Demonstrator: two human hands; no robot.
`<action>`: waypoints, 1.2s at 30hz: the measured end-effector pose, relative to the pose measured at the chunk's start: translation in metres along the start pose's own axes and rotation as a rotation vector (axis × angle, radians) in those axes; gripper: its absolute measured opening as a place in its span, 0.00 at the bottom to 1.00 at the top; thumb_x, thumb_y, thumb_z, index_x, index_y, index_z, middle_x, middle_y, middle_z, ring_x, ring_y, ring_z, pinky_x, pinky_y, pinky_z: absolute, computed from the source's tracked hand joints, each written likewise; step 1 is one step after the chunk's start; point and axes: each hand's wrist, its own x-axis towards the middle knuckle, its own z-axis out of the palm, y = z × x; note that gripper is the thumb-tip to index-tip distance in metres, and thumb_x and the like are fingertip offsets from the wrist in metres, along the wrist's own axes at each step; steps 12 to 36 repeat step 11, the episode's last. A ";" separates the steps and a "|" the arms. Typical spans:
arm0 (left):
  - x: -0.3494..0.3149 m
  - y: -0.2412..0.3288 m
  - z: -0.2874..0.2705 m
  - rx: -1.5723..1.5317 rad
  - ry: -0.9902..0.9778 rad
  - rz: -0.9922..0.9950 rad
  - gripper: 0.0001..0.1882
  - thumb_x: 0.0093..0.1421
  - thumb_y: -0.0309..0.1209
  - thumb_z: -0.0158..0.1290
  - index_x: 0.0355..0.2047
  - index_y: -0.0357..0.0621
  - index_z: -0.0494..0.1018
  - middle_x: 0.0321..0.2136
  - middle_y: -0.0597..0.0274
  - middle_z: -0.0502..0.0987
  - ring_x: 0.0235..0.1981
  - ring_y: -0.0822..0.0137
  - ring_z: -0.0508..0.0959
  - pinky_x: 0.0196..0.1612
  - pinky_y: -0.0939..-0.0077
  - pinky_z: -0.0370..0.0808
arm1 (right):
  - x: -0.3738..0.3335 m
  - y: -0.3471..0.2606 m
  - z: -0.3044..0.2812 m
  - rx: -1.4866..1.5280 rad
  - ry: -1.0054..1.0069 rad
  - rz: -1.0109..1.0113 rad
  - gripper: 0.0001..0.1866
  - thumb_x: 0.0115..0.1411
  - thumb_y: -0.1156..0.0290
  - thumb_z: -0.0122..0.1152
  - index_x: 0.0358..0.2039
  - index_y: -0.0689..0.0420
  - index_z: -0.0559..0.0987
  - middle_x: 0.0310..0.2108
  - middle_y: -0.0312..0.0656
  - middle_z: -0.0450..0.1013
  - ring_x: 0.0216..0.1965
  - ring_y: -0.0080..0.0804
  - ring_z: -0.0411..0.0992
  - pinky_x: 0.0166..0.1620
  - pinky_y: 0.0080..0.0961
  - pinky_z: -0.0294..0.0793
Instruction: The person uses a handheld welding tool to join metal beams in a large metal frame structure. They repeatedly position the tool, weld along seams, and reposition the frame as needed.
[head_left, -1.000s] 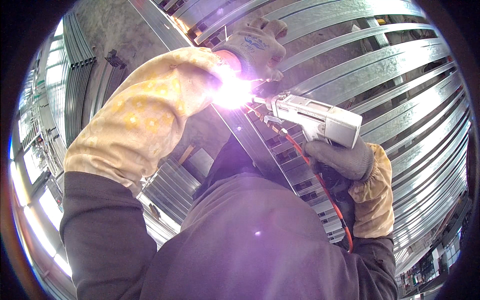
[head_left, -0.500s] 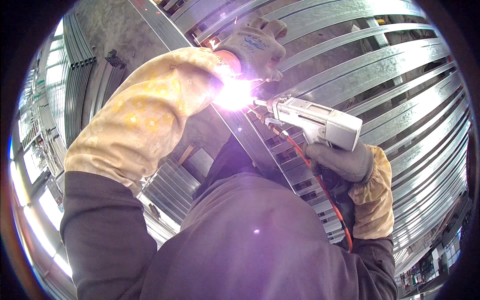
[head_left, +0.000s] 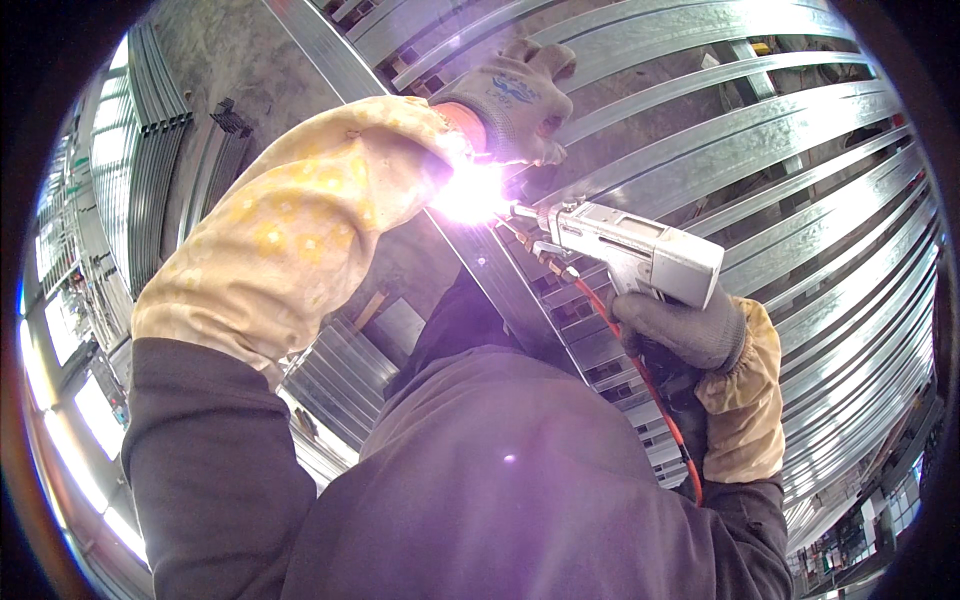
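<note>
My right hand (head_left: 690,325), in a grey glove, is closed round the grip of a silver welding gun (head_left: 635,245). The gun's nozzle points left at a blazing white-violet glare (head_left: 470,192) on a long galvanized rail (head_left: 520,290); the glare hides the spot itself. Beyond it, my gloved left hand (head_left: 520,90) is closed over a narrow metal tube (head_left: 640,103), fingers bent and thumb on the near side. Its palm side is hidden. A pale protective sleeve (head_left: 290,220) covers my left forearm, its wrist close to the glare.
Rows of parallel galvanized tubes (head_left: 830,225) spread across the right. An orange-red hose (head_left: 640,365) runs from the gun down beside my right arm. Stacked metal profiles (head_left: 160,110) stand at the left, and more lie on the floor (head_left: 345,370) below.
Both hands stay in nearly the same place, and the glare continues at about the same spot. The sparks near my left wrist have faded.
</note>
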 end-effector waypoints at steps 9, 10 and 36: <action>0.009 -0.002 0.001 0.081 -0.091 -0.017 0.18 0.52 0.53 0.65 0.32 0.56 0.81 0.67 0.62 0.60 0.68 0.49 0.59 0.66 0.50 0.65 | -0.004 0.006 -0.001 -0.018 -0.029 -0.035 0.29 0.59 0.67 0.72 0.59 0.61 0.73 0.34 0.36 0.78 0.30 0.19 0.75 0.31 0.19 0.75; 0.010 -0.004 0.003 0.066 -0.083 -0.018 0.18 0.52 0.53 0.65 0.32 0.56 0.81 0.68 0.61 0.60 0.69 0.48 0.58 0.66 0.49 0.64 | -0.004 0.006 -0.001 -0.009 -0.039 -0.045 0.30 0.59 0.67 0.72 0.59 0.60 0.73 0.34 0.36 0.78 0.30 0.19 0.75 0.32 0.19 0.75; 0.009 -0.005 0.005 0.052 -0.076 -0.019 0.18 0.51 0.53 0.66 0.32 0.56 0.81 0.69 0.61 0.59 0.70 0.48 0.57 0.66 0.48 0.64 | -0.004 0.007 -0.002 0.001 -0.050 -0.059 0.31 0.59 0.66 0.73 0.61 0.59 0.72 0.36 0.37 0.78 0.31 0.20 0.75 0.33 0.18 0.75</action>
